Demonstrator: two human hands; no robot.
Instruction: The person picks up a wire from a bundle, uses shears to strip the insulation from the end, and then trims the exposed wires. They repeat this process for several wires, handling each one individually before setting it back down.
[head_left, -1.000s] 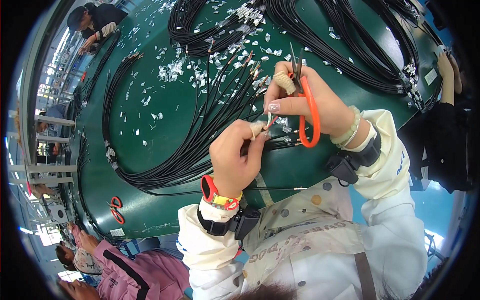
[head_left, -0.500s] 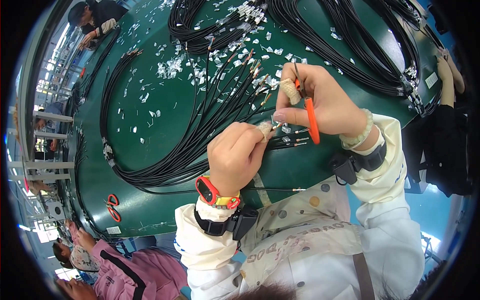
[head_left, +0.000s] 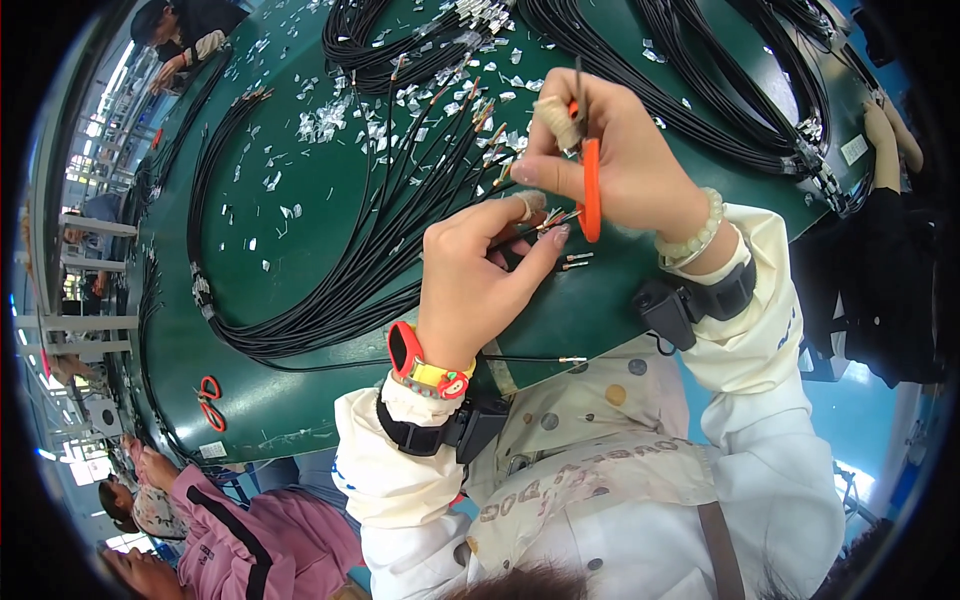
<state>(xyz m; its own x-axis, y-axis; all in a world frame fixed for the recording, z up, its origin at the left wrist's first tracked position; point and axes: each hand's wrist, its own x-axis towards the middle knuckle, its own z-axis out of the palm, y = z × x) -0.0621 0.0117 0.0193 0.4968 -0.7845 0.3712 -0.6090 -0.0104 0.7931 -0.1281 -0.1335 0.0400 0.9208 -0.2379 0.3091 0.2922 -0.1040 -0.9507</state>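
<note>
My left hand (head_left: 468, 275) is closed around a black cable near its end, thumb and wrapped index finger beside the bared, thin coloured wires (head_left: 556, 219). In my right hand (head_left: 638, 165) is a pair of scissors with orange handles (head_left: 592, 190), its dark blades pointing away from me. The right thumb and wrapped forefinger are close together, just beyond the wire ends; whether they also pinch something is unclear. The held cable appears to belong to a large curved bundle of black cables (head_left: 300, 335), whose stripped ends fan out beyond my left hand.
White plastic scraps (head_left: 325, 120) litter the green table (head_left: 270, 400). Another pair of orange-handled scissors (head_left: 209, 403) lies at the left. More black cable coils (head_left: 690, 120) lie at the far side. People sit at the left, and another person's hands (head_left: 890, 130) are at the right edge.
My right hand has moved up and left with the scissors. My left thumb has spread from the index finger, exposing the coloured wires. The whole view has shifted slightly.
</note>
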